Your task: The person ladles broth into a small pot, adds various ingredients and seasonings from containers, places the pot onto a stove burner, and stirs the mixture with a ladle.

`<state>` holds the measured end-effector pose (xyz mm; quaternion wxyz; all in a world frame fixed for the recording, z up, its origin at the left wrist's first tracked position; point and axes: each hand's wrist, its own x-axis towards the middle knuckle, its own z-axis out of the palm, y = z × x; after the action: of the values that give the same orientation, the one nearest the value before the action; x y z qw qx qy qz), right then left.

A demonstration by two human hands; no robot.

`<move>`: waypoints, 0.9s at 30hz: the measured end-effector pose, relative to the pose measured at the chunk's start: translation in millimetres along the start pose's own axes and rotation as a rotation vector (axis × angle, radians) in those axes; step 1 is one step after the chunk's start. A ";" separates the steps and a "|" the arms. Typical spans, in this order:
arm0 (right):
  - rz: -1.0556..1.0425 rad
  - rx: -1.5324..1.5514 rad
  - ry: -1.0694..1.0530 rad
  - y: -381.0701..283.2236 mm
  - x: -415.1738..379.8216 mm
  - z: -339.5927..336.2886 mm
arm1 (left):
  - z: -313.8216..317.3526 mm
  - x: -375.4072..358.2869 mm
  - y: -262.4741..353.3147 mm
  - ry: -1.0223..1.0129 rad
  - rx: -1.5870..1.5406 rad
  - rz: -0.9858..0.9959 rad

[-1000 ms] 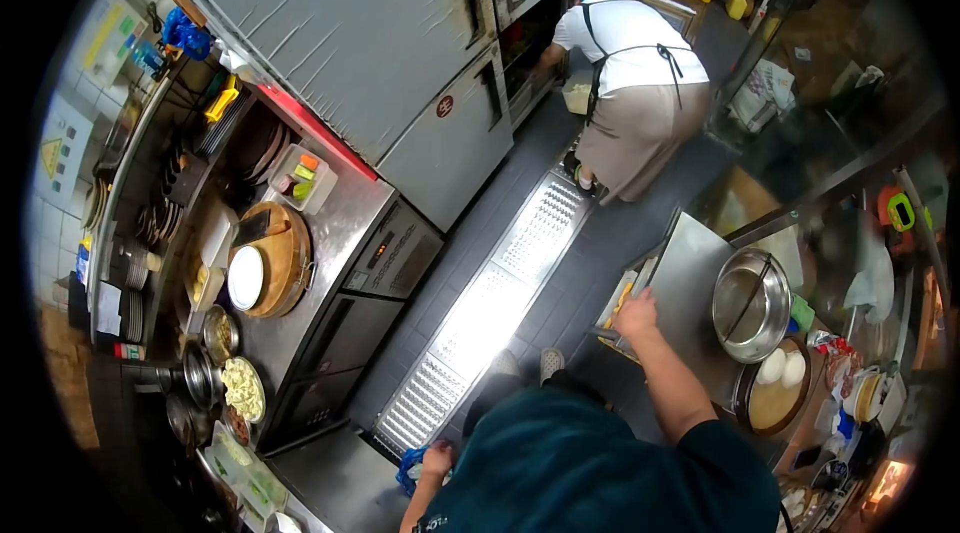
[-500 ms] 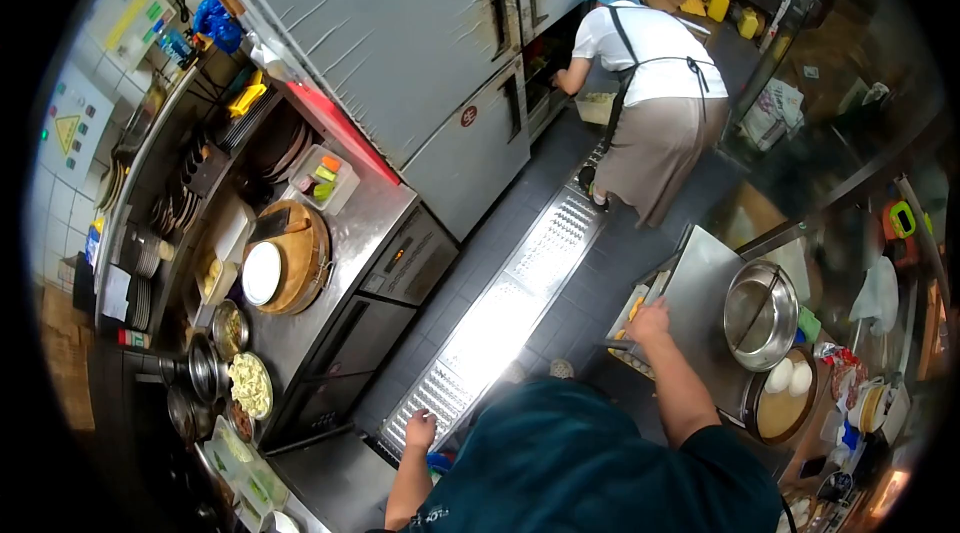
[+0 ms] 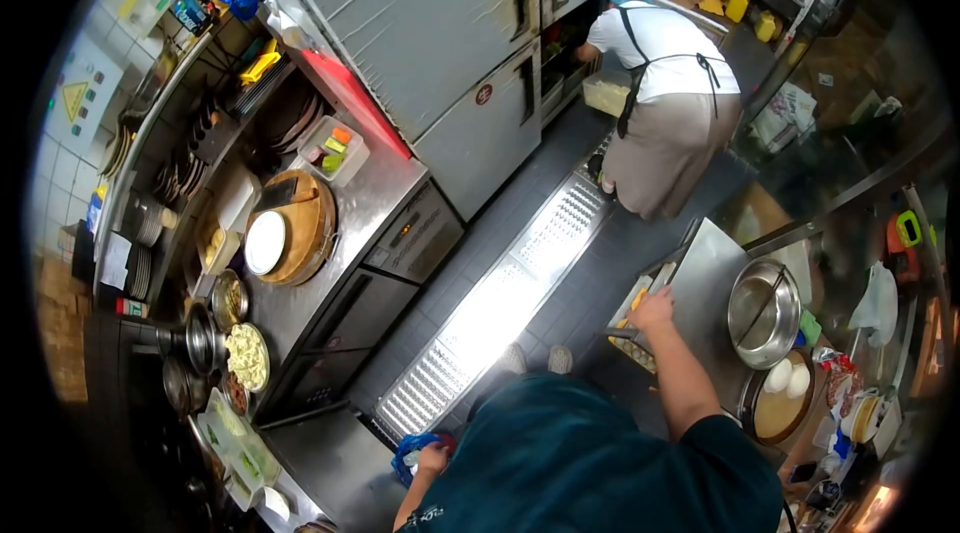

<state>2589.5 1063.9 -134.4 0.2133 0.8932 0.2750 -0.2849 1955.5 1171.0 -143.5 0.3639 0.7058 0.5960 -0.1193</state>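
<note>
My right hand [image 3: 652, 309] is closed at the inner edge of an open drawer [image 3: 618, 335] under the steel counter on the right. Something yellow-orange [image 3: 637, 299] shows by its fingertips; what the fingers hold, if anything, is hidden. Pale pieces line the drawer in rows. Low beside my body, my left hand [image 3: 432, 458] is curled at the edge of a blue plastic bag [image 3: 406, 451], gripping it as far as I can see. A bit of red shows just beyond that hand.
A co-worker [image 3: 680, 83] in a hairnet bends at the open lower fridge [image 3: 480, 123]. A metal drain grate [image 3: 500, 303] crosses the floor. A steel bowl [image 3: 763, 318] stands on the right counter [image 3: 705, 283]. A round wooden board [image 3: 312, 233] with a white plate lies on the left counter.
My left hand has lowered towards my body, to the blue bag, which now shows more. My right hand stays at the drawer. The co-worker reaches deeper into the fridge. The view has shifted slightly.
</note>
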 end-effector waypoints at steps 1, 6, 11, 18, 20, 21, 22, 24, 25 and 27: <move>0.002 -0.007 -0.004 -0.1 0.4 0.8 | 3.5 1.5 -9.0 -0.019 0.004 -0.032; 0.009 -0.029 0.005 -2.3 0.2 0.8 | 0.7 19.2 -16.2 -0.053 0.020 -0.090; -0.004 -0.018 -0.007 -1.4 -6.3 -6.2 | -0.6 27.1 6.3 -0.012 -0.005 -0.120; -0.027 -0.001 -0.010 0.4 -19.3 -21.4 | 9.6 25.0 10.6 -0.044 -0.001 -0.058; -0.032 -0.009 -0.021 -0.5 -18.5 -23.0 | 14.6 27.3 2.4 -0.041 0.008 -0.048; -0.034 -0.013 -0.027 -0.2 -17.7 -22.6 | 12.0 24.3 5.4 -0.053 0.009 -0.065; -0.028 -0.013 -0.016 0.1 -12.6 -16.3 | 9.4 20.9 8.1 -0.066 0.008 -0.082; -0.017 -0.014 0.004 -0.4 -4.4 -5.1 | 5.5 14.1 15.3 -0.068 0.002 -0.132; -0.014 -0.019 0.000 0.1 -4.4 -4.7 | 3.8 11.9 20.1 -0.069 -0.002 -0.157; -0.007 -0.029 -0.007 -0.3 -6.6 -7.7 | 2.6 12.1 22.7 -0.070 0.004 -0.146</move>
<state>2587.8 1065.8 -124.6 0.2263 0.8879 0.2817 -0.2847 1980.4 1177.9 -144.2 0.3735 0.6565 0.6325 -0.1715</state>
